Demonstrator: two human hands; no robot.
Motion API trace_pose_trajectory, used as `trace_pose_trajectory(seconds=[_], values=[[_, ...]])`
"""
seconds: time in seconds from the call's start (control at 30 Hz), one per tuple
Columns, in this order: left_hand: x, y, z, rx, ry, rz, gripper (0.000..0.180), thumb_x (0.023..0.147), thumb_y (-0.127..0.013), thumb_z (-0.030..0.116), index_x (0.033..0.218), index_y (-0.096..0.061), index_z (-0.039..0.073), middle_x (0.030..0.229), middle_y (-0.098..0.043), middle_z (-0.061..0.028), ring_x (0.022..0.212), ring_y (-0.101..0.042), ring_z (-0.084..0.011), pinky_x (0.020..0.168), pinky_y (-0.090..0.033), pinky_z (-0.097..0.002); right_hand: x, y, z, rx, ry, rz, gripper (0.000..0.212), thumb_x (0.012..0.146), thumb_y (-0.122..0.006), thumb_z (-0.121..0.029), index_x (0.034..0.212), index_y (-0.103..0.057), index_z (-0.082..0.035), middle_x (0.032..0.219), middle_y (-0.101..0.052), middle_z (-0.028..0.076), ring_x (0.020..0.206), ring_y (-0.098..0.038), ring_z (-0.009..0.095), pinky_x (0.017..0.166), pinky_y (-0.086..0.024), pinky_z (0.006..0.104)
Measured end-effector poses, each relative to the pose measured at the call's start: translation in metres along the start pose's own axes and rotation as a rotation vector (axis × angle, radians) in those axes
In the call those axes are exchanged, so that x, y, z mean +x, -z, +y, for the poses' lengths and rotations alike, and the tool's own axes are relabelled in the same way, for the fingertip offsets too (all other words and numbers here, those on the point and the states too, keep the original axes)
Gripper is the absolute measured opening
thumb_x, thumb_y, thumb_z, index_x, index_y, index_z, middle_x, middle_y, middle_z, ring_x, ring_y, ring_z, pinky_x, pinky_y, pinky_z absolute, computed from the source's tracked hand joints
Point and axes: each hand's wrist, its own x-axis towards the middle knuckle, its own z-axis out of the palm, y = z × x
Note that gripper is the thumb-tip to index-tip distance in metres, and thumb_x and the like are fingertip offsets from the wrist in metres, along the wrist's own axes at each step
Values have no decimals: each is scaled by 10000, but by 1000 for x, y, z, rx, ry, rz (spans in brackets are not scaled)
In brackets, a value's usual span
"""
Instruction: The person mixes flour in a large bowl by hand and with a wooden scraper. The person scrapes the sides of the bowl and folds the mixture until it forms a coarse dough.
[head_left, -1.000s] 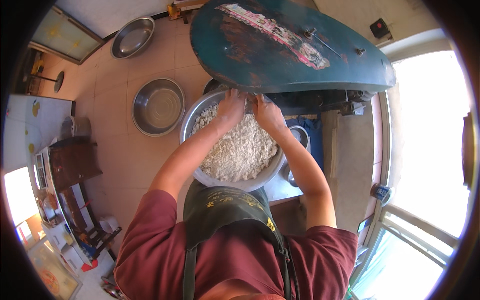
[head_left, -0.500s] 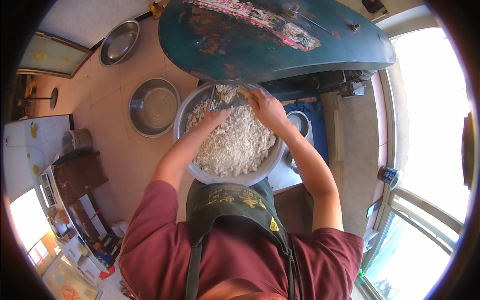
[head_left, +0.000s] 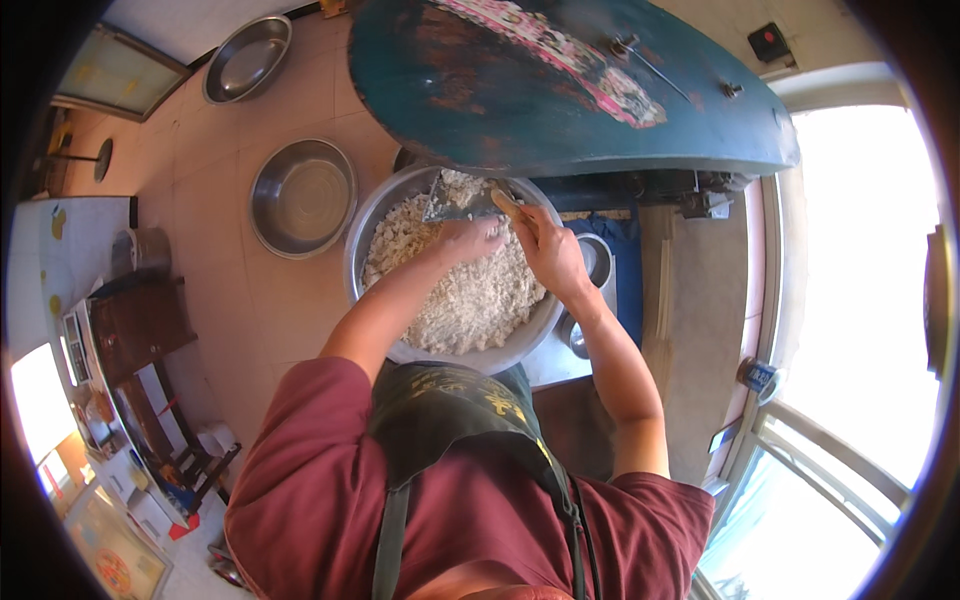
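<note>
Our left hand (head_left: 472, 242), its own hold unclear, has slid closer beside our right hand (head_left: 550, 250) clasping the scraper (head_left: 473, 209), so both work the crumbly mix (head_left: 480, 308) together.

flour mixture (head_left: 470, 315) in large basin (head_left: 540, 327). relative to basin: second basin (head_left: 303, 200) on floor (head_left: 270, 320), ten o'clock; third basin (head_left: 247, 62) beyond, toward eleven; machine housing (head_left: 560, 120), one o'clock; small bowl (head_left: 597, 258), three o'clock.
</note>
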Motion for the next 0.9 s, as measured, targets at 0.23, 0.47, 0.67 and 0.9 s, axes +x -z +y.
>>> trace_pose_trajectory(seconds=[0.23, 0.47, 0.67, 0.9], values=[[-65, -14, -39, 495, -367, 330, 601, 846, -684, 561, 1298, -614, 170, 1342, -557, -88, 1232, -510, -331, 1002, -438, -504, 54, -58, 9, -307, 7, -54, 294, 999, -459, -277, 1163, -545, -48, 755, -674, 274, 715, -661, 472, 648, -536, 556], [-79, -18, -57, 335, -362, 367, 500, 844, -706, 222, 1328, -583, 192, 1202, -600, -80, 1050, -621, -266, 835, -551, -416, 22, -45, -36, -338, 206, -50, 258, 1008, -448, -259, 1144, -560, -71, 746, -678, 260, 638, -670, 427, 542, -550, 529], [-92, -6, -32, 284, -361, 459, 358, 866, -603, 50, 1214, -610, 134, 1106, -601, -126, 933, -646, -292, 770, -568, -412, 63, -78, -6, -364, 90, -19, 236, 1009, -465, -285, 1084, -507, -64, 731, -676, 260, 650, -669, 454, 557, -547, 542], [-95, -4, -25, 292, -398, 528, 252, 851, -608, 28, 1099, -629, 67, 1100, -595, -153, 947, -645, -334, 821, -562, -433, 84, -92, -9, -379, 43, -63, 277, 1014, -446, -325, 1111, -488, -70, 790, -669, 309, 764, -651, 514, 676, -519, 608]])
